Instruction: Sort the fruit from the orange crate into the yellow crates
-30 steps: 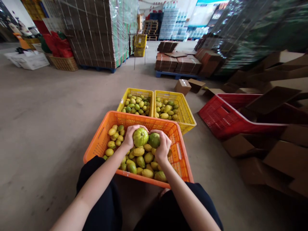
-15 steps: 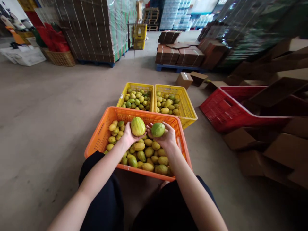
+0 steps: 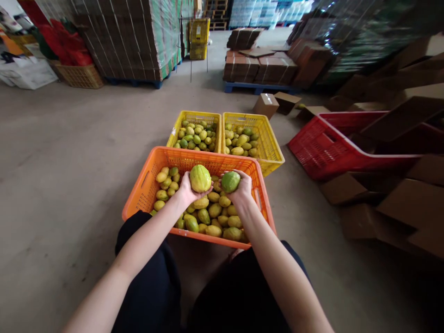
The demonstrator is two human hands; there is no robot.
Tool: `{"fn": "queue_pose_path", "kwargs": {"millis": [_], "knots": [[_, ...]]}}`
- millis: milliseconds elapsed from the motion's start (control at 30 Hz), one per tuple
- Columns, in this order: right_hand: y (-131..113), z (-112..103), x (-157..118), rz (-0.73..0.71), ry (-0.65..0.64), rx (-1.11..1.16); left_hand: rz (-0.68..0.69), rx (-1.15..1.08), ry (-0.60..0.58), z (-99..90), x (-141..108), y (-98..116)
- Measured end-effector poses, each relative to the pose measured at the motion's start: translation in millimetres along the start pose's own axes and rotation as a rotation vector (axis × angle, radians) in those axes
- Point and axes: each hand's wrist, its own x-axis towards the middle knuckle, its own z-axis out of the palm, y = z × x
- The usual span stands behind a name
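My left hand (image 3: 187,190) is closed around a large yellow-green fruit (image 3: 200,178), rounded and faintly ridged. A smaller, greener oval fruit (image 3: 231,181) rests in my right hand (image 3: 243,186), its fingers curled about it. Side by side, both hands hover over an orange crate (image 3: 138,189) in front of my knees. Inside it lie several yellow and green oval fruits (image 3: 215,210), partly hidden by my hands and forearms. What kind of fruit they are I cannot tell for sure.
Beyond the orange crate stand two yellow crates (image 3: 271,138) with similar fruit. To the right are a red crate (image 3: 308,148) and loose cardboard boxes (image 3: 409,203). Farther back are flattened cartons on a blue pallet (image 3: 258,88) and a wrapped stack (image 3: 118,41).
The crates sit slightly higher in view. The green fruit has turned and settled nearer my right palm, and both fruits remain held.
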Motion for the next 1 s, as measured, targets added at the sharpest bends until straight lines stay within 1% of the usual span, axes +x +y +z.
{"fn": "queue_pose_path", "kwargs": {"millis": [233,400,533,700,900,1000], "knots": [[2.0,8.9,-9.9,0.022,0.076,-0.004,0.001,0.011,0.002,-1.8,-1.9,-0.9],[5.3,15.6,-18.4,0.027,0.089,-0.015,0.026,0.040,0.038,-1.1,-11.2,-2.1],[8.9,15.2,-19.8,-0.006,0.095,-0.007,0.047,0.047,0.027,-4.4,-17.5,-1.0],[13.1,10.0,-15.6,-0.031,0.037,-0.031,0.080,0.088,0.039,-8.2,-27.6,0.5],[15.9,9.5,-17.7,0.044,-0.036,-0.047,0.120,0.110,0.044,-12.5,-36.1,0.4],[15.6,12.1,-24.4,0.075,-0.027,-0.059,0.139,0.079,0.022,-15.7,-36.6,0.0]]}}
